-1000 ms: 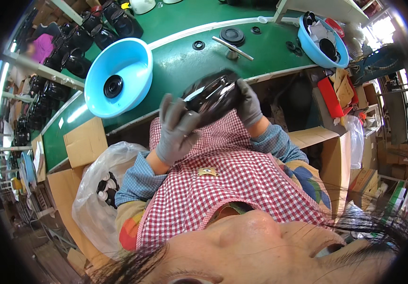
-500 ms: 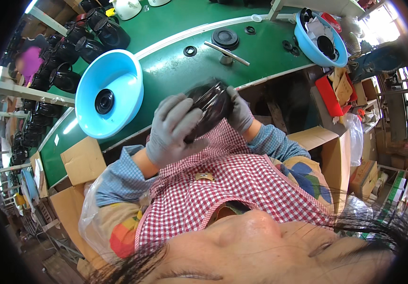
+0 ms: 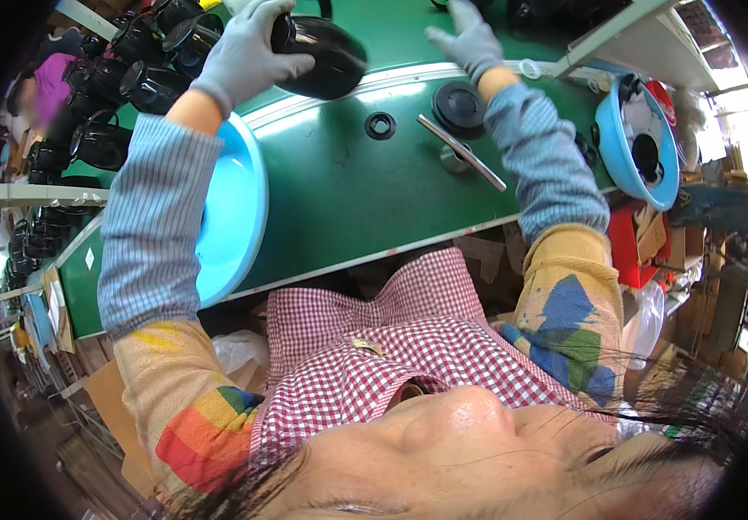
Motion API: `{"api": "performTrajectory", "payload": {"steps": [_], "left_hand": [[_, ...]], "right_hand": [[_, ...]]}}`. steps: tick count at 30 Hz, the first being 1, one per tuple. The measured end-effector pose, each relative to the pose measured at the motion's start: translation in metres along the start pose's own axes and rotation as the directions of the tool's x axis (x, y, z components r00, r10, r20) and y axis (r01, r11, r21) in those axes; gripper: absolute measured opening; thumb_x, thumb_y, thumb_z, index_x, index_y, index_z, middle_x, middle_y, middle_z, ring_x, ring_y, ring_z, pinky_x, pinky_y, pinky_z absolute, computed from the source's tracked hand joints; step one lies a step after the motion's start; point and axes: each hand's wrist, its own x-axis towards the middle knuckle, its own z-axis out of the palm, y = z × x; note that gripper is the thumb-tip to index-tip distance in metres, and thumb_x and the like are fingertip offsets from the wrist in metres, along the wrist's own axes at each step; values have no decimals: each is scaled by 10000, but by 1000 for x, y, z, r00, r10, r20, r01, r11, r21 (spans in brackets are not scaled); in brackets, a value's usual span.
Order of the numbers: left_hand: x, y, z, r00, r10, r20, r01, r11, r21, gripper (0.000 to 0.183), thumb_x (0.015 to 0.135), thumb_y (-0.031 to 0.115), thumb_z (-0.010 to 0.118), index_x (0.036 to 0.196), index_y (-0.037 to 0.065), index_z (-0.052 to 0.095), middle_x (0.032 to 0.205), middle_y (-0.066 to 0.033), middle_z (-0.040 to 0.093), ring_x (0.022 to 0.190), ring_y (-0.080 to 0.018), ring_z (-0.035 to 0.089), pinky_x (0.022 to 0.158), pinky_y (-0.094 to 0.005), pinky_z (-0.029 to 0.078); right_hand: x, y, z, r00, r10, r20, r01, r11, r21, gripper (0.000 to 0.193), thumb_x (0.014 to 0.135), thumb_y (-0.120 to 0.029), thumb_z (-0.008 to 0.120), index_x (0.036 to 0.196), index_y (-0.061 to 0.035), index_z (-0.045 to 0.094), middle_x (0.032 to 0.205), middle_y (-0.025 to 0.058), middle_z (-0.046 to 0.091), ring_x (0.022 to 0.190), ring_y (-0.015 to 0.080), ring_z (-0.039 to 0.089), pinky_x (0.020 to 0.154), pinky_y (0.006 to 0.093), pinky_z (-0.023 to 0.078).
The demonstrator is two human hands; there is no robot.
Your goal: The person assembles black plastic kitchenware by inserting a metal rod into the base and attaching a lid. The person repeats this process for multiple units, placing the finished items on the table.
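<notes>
At the far left of the green table, my left hand [image 3: 248, 52] in a grey glove is closed around one end of a glossy black jug [image 3: 326, 62]. The jug is tilted on its side and a little blurred. My right hand [image 3: 471, 45], gloved as well, reaches across the table with thumb and fingers apart. Nothing shows in its grasp, and a dark object at the picture's top edge lies close to its fingertips. Below that hand are a round black lid [image 3: 461, 107] and a metal rod [image 3: 469, 156] resting across a small metal cylinder [image 3: 454, 159].
A black ring [image 3: 380, 126] lies mid-table. A light blue basin [image 3: 257, 217] stands under my left arm; another basin [image 3: 670, 178], holding black parts and white paper, is at right. Several black jugs [image 3: 101, 143] line the left side. A white post [image 3: 595, 43] rises at far right.
Both arms have stretched away from my body toward the far side. The jug has moved up and left with my left hand, while my right hand has let go of it.
</notes>
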Motion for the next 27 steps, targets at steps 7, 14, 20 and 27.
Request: {"api": "performTrajectory", "payload": {"steps": [7,14,20,27], "left_hand": [[3,-43,-21,917,-390,78,380,917,118,621,671,282,867,1217,66,663,1080,-189,704,986,-366,685,903,-422,551],[4,-65,-25,881,-471,43,446,858,253,666,761,335,809,1320,59,574,1149,-250,684,1077,-411,669,934,-441,539],[-44,5,-35,998,52,27,-46,981,-189,682,840,287,772,1427,27,542,1354,-217,604,1270,-367,563,1092,-438,440],[-160,112,-27,634,-471,614,618,-168,-768,626,983,258,635,1495,-49,445,1437,-211,542,1356,-311,519,1178,-411,379]], "right_hand": [[101,5,-33,927,213,310,-150,965,-216,797,810,-361,678,1542,-201,404,1702,148,159,1361,389,508,1145,444,419],[82,33,-5,985,155,76,-144,980,-136,417,841,-205,687,1258,-188,675,1258,142,679,1174,361,641,1029,433,507],[57,28,-45,985,21,174,16,978,-208,219,806,-143,703,1022,-137,730,1088,128,699,1052,357,667,930,431,539],[-31,-70,-192,864,-459,207,338,833,437,325,895,50,671,1213,-17,677,1309,182,637,1081,251,701,908,341,575]]}}
